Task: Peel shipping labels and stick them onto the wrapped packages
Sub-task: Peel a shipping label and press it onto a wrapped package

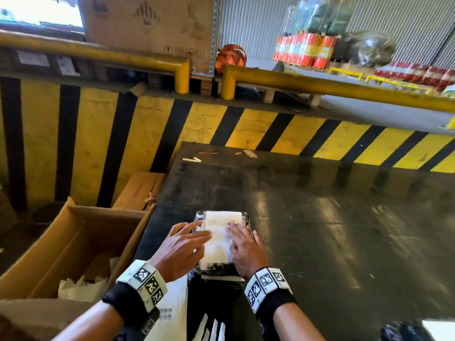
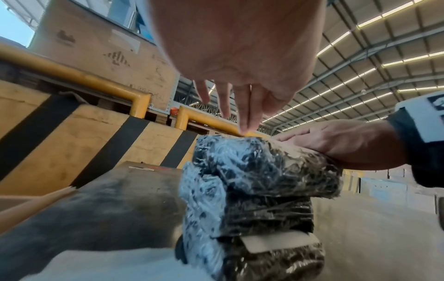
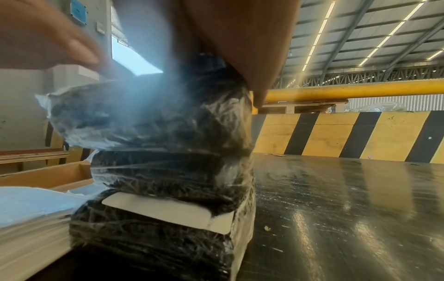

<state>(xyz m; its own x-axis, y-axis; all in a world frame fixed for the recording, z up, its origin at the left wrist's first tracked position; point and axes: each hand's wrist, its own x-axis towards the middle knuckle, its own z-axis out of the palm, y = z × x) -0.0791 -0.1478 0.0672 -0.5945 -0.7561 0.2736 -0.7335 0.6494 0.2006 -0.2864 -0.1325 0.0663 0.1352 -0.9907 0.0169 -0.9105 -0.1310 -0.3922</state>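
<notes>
A stack of black packages wrapped in clear film [image 1: 222,269] [image 2: 261,180] [image 3: 163,144] stands at the near left of the dark table [image 1: 320,217]. A white shipping label [image 1: 219,232] lies on the top package. My left hand [image 1: 183,244] [image 2: 240,106] rests flat on the label's left part with straight fingers. My right hand [image 1: 242,247] [image 2: 336,140] presses flat on its right part. A lower package carries its own white label [image 3: 168,213] [image 2: 278,242]. A pile of label sheets [image 1: 170,313] [image 3: 31,213] lies under my left wrist.
An open cardboard box [image 1: 73,244] with white backing scraps stands left of the table. A yellow and black striped wall [image 1: 221,126] with yellow rails [image 1: 332,87] runs behind. Paper scraps [image 1: 192,159] lie at the table's far edge. Another wrapped package [image 1: 406,332] shows at bottom right.
</notes>
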